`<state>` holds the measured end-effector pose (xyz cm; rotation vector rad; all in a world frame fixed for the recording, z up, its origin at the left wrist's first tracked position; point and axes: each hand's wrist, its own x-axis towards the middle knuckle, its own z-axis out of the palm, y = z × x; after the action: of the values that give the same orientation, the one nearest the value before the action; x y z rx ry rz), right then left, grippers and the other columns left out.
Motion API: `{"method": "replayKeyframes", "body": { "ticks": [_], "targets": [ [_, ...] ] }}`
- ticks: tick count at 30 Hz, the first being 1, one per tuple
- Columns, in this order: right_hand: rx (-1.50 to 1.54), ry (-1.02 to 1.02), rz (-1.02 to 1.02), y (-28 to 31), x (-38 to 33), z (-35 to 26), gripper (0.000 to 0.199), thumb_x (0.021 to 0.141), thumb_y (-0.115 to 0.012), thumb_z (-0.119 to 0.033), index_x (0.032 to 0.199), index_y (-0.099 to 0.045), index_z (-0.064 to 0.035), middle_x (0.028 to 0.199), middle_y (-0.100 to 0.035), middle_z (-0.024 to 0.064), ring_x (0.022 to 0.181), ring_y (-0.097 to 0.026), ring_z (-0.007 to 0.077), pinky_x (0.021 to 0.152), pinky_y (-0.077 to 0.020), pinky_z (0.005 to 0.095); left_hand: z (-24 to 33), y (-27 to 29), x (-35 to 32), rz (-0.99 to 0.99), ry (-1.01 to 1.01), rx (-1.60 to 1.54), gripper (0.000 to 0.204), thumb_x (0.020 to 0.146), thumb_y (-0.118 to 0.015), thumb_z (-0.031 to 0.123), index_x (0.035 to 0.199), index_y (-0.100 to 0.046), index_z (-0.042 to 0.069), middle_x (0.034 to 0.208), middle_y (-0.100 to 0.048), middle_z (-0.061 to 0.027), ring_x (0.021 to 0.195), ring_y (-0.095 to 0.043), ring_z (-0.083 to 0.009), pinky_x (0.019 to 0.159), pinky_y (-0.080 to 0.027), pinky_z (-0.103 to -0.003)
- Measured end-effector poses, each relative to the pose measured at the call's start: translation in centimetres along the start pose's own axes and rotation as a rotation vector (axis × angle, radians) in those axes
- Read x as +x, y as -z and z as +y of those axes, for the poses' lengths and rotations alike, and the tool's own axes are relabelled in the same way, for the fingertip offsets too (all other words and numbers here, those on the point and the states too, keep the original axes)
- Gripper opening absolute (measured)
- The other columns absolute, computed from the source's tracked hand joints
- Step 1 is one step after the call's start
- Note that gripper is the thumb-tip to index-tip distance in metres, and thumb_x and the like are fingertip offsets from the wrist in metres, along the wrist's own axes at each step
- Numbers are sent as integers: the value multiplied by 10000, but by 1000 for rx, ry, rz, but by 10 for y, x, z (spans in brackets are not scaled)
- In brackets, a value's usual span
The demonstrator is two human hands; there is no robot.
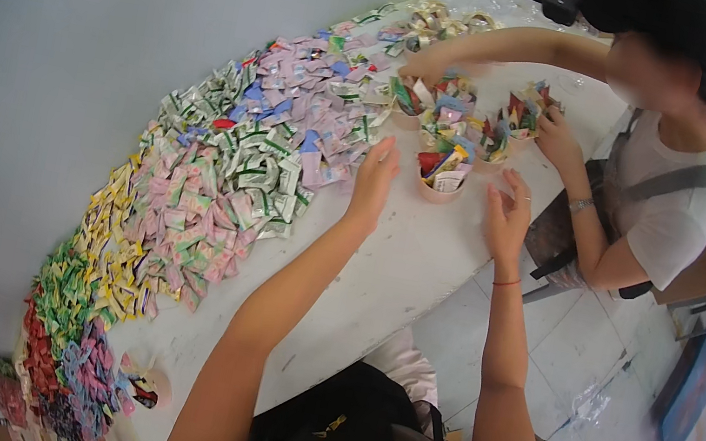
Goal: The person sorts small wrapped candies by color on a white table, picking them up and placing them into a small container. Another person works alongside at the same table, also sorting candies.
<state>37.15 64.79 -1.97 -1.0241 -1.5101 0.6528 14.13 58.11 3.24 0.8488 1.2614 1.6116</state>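
Observation:
A pale pink cup [440,195] filled with small colourful packets [444,169] stands on the white table between my hands. My left hand [372,184] is to its left, with fingers stretched out and nothing in them. On the cup's right, near the table edge, my right hand [508,215] has its fingers apart and holds nothing. Neither hand touches the cup. Just beyond it several more filled cups [488,159] stand close together. A co-worker's hand [560,139] is at the right one of these, and the other hand [425,65] reaches over the left ones.
Heaps of wrapped packets in pink [189,211], white-green [264,162], yellow [118,241], green [68,284] and red [39,349] line the table's wall side. Another cup [156,386] lies tilted at the near left. A co-worker [673,197] sits at the right; a blue stool [688,398] is behind.

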Motion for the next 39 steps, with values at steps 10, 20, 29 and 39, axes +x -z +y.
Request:
{"method": "replayKeyframes", "body": {
  "ticks": [10, 20, 29, 39],
  "targets": [
    [-14, 318, -99, -29, -20, -60, 244, 904, -665, -53, 1143, -651, -8, 1236, -640, 152, 1098, -627, 235, 861, -511, 323, 63, 191, -331, 513, -75, 397, 359, 1037, -469, 269, 1227, -592, -10, 1417, -509, -170, 1216, -570, -269, 957, -498, -392],
    [-320, 219, -231, -272, 49, -48, 897, 868, -577, -673, 1445, -449, 2, 1463, -372, 371, 1380, -337, 506, 1160, -248, 521, 15, 177, -445, 1052, -154, 552, 241, 1000, -545, 128, 1162, -587, -46, 1360, -523, -195, 1132, -584, -262, 948, -489, -370],
    [-362, 18, -464, -334, 74, -65, 848, 917, -411, -700, 1513, -390, -97, 1533, -349, 280, 1418, -321, 436, 1164, -195, 575, -29, 180, -453, 1316, -314, 1211, 236, 962, -547, 70, 1158, -607, -47, 1359, -524, -234, 1035, -603, -283, 740, -497, -327],
    [-581, 166, -512, -334, 131, -16, 494, 791, -637, -101, 1265, -566, 18, 1200, -612, 298, 1046, -623, 450, 929, -508, 484, -25, 179, -449, 1322, -295, 1178, 306, 943, -584, 101, 1227, -580, -13, 1425, -475, -215, 1020, -569, -249, 716, -442, -300]
  ]
}}
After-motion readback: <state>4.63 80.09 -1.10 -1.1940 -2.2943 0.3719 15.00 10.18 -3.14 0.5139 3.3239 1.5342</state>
